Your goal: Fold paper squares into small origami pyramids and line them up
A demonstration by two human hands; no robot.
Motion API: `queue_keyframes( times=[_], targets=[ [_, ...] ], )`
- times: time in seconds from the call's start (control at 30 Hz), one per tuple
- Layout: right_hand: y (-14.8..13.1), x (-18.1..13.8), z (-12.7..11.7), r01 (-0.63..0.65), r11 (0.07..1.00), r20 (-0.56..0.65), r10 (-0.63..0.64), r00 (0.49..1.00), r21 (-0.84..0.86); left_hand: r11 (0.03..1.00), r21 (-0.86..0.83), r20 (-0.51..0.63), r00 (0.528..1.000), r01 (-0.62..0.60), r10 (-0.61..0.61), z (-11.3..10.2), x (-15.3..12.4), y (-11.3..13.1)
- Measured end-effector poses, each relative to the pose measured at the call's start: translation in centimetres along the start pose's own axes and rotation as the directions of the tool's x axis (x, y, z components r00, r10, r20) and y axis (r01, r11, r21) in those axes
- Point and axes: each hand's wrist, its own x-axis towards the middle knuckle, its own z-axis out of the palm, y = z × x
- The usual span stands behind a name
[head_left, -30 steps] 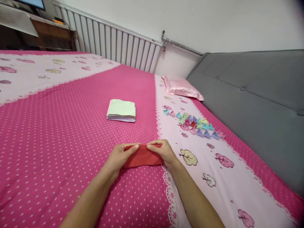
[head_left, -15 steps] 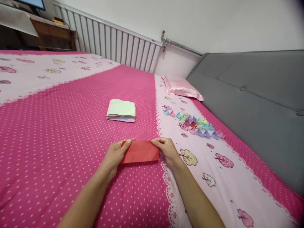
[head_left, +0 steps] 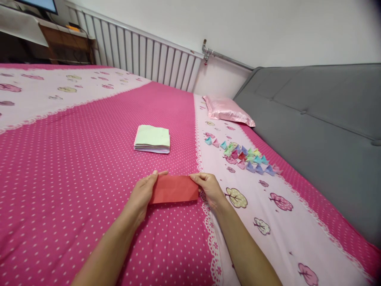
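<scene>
A rectangular piece of red paper (head_left: 174, 189) is stretched between my hands above the bed. My right hand (head_left: 210, 186) pinches its upper right corner, with the thumb on the front face and the fingers behind. My left hand (head_left: 144, 192) is at the left end, its thumb upright along the paper's edge and a fingertip showing behind the top edge. Beyond the paper, a stack of coloured square paper (head_left: 152, 136) lies on the bed, a pale green sheet uppermost. Several small folded paper boats (head_left: 250, 157) in mixed colours sit in a cluster to the right.
A pink dotted bedspread (head_left: 89, 159) with pale printed bands covers the bed. A pink pillow (head_left: 228, 110) lies near the grey headboard (head_left: 312, 119) on the right. Along the far wall runs a white radiator (head_left: 139, 49), with a desk (head_left: 65, 39) at far left.
My left thumb has moved left off the paper's front face to its edge, and a finger now shows behind the top. The paper has shifted very slightly left. My right hand keeps its pinch.
</scene>
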Motion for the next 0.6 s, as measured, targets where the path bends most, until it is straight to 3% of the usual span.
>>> queue_keyframes(
  times=[0.13,0.23,0.33,0.43,0.53,0.6],
  targets=[
    [0.1,0.1,0.1,0.004,0.999,-0.030,-0.003,1.000,0.032,0.999,-0.042,-0.001,1.000,-0.003,0.003,-0.2,0.2,-0.1],
    [0.4,0.4,0.0,0.081,0.995,-0.120,-0.074,0.990,0.053,0.998,-0.048,-0.079,0.997,-0.028,0.024,-0.4,0.4,-0.1],
    [0.6,0.8,-0.1,0.204,0.977,-0.260,-0.181,0.949,0.065,0.993,-0.055,-0.196,0.976,-0.104,0.091,-0.5,0.6,0.0],
    [0.4,0.7,0.0,0.294,0.956,-0.390,-0.269,0.881,0.005,0.991,-0.040,-0.223,0.967,-0.131,0.118,-0.6,0.6,0.0],
    [0.1,0.0,0.6,0.378,0.914,-0.395,-0.406,0.824,-0.150,0.998,-0.017,-0.095,0.993,-0.066,0.065,-0.2,0.2,0.1],
    [-0.2,-0.8,1.1,0.475,0.833,-0.282,-0.546,0.789,-0.283,0.999,-0.043,0.079,0.997,0.025,-0.022,0.3,-0.2,0.3]
  ],
)
